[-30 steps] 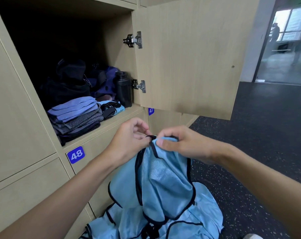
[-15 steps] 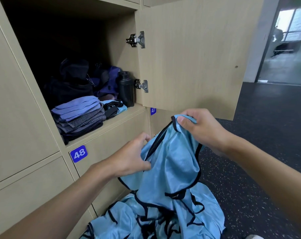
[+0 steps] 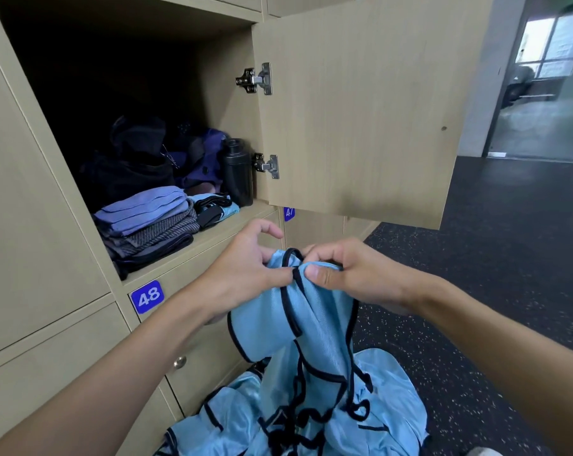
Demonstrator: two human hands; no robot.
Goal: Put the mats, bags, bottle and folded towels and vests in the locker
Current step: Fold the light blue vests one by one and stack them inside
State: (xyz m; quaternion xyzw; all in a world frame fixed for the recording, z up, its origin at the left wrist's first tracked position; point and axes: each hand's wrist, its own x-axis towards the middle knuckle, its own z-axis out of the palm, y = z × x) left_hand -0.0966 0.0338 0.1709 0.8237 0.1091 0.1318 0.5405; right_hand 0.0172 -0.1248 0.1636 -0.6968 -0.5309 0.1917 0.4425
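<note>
Locker open at 11 o'clock. Blue vest hangs at 6 o'clock below it, no longer stretched. Hands were apart, now together: left hand and right hand, each grip pinching the vest's black-trimmed top edge.

One wide-angle head-worn camera looks forward and down, close over the left hand and right hand pinching a light blue, black-trimmed fabric vest. A pale wooden open locker fills the far left, and a dark speckled floor lies to the right.
</note>
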